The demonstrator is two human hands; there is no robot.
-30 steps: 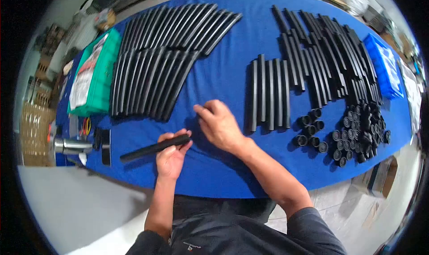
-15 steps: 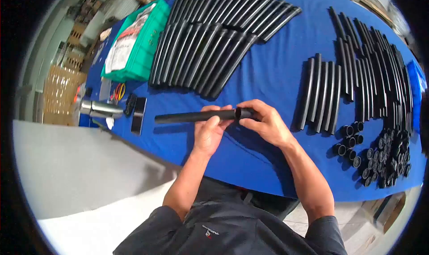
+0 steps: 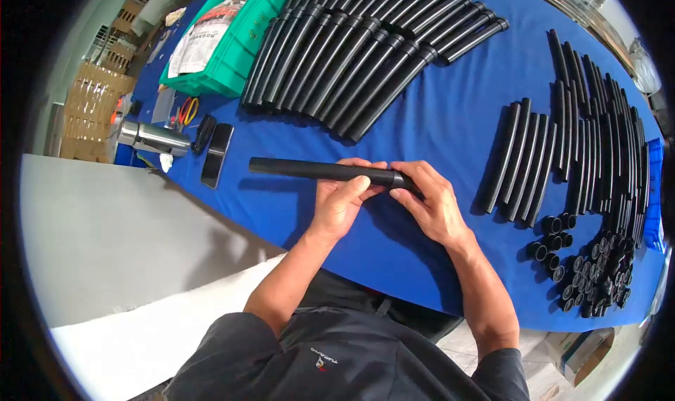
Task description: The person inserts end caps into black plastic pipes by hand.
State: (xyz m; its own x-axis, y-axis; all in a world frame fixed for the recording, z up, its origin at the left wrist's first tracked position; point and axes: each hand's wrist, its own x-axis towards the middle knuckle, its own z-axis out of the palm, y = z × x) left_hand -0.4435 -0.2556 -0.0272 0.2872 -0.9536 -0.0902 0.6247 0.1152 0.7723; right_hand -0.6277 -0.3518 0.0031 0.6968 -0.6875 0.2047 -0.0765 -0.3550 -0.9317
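Note:
A black plastic tube (image 3: 302, 169) lies level above the blue cloth, and my left hand (image 3: 342, 202) is closed around it near its right end. Against that end sits a black ring-shaped cap (image 3: 399, 179), pinched between the thumb and fingers of my right hand (image 3: 434, 207). Cap and tube touch in one line; how far one goes over the other is hidden by my fingers. Loose black caps (image 3: 554, 240) stand to the right of my right hand, with more of them in a pile beyond.
Two rows of tubes with collared ends (image 3: 351, 70) lie at the back. Plain tubes (image 3: 517, 162) lie at the right, near a blue crate (image 3: 654, 197). At the left are a green crate (image 3: 225, 70) with newspaper, a phone (image 3: 217, 156), scissors (image 3: 188, 111) and a steel flask (image 3: 153, 138).
The cap in my right hand has come up against the tube's end; its open mouth showed before. The whole view has shifted a little as my head moved.

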